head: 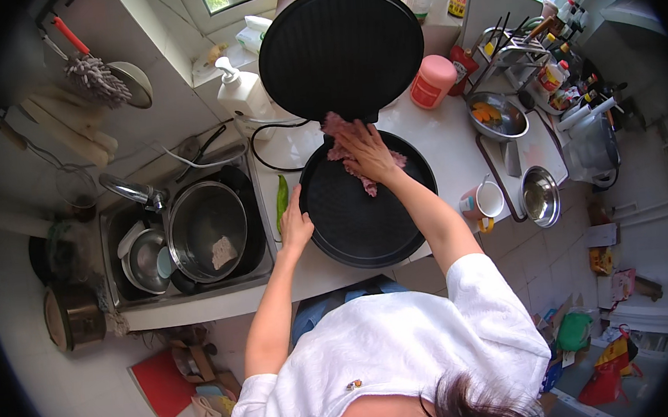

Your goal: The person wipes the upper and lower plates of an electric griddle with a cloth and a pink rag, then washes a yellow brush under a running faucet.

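Observation:
A round black electric griddle (371, 229) lies on the counter with its ribbed lid (342, 49) raised at the back. My right hand (368, 153) presses a crumpled pink cloth (336, 125) flat against the back part of the griddle's plate, near the hinge. The cloth spreads out on both sides of the palm, and whether the fingers grip it is hard to tell. My left hand (297, 223) rests at the griddle's left rim, its fingers pointing up along the edge. Beside that hand lies a green pepper (282, 204).
On the left, a sink (190, 293) holds a steel pot (205, 218) and bowls. A pump bottle (242, 92) and power cord stand behind. To the right are a pink-lidded jar (433, 83), a mug (489, 199), a cleaver (511, 159) and steel bowls (497, 116).

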`<state>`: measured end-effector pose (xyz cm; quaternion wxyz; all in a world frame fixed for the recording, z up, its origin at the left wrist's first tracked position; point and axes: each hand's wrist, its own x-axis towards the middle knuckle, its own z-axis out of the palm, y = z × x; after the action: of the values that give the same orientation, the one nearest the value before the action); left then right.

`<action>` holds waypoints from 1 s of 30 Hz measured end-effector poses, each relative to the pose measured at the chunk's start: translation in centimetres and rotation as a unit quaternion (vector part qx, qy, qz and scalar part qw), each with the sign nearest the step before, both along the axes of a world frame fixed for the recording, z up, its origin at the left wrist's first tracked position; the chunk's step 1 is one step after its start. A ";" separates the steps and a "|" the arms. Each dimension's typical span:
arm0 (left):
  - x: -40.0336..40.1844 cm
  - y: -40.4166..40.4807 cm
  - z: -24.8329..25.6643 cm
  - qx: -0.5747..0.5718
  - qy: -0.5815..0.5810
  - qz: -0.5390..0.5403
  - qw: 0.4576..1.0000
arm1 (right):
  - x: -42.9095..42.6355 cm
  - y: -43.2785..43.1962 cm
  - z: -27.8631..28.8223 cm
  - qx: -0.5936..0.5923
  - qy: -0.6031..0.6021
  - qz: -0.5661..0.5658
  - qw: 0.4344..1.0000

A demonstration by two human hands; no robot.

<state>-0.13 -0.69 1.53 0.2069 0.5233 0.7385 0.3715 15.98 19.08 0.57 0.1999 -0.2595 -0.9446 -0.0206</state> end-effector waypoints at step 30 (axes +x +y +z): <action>-2.0 -0.1 -3.9 0.057 -0.311 -0.020 0.948 | 3.6 -14.5 -0.9 -0.341 0.003 0.301 0.891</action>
<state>-2.17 -0.77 -2.39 0.4038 0.4076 0.6041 0.5530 19.61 4.53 -0.36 0.0984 -0.0155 -0.9259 0.3644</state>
